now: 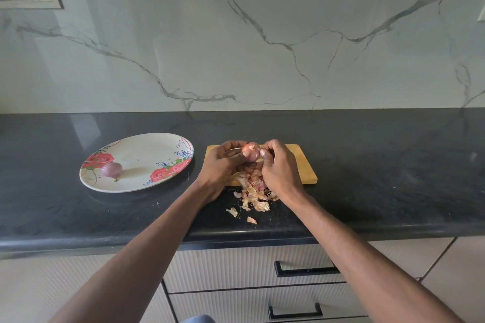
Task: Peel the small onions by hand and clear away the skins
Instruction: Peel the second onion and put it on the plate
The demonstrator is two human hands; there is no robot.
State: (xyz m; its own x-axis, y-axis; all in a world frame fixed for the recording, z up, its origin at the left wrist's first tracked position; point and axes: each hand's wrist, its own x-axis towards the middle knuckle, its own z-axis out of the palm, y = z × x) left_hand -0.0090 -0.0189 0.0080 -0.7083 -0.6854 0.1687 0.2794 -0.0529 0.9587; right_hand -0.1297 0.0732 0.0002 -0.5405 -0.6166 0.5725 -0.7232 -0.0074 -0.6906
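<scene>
A small pink onion (251, 151) is held above the wooden cutting board (301, 165). My left hand (225, 165) grips it from the left, thumb on its side. My right hand (279, 168) pinches a bit of skin at the onion's right side with thumb and fingertips. Under both hands lies a heap of papery onion skins (256, 193), spilling from the board's front edge onto the black counter. A second onion (112, 169), purple and smooth, rests on the left part of a flowered plate (147, 155).
The black counter (380, 178) runs the full width, its front edge just below the skins. A marble wall rises behind it. Loose skin flakes (251, 220) lie near the counter edge. Drawers with black handles (304, 269) sit below.
</scene>
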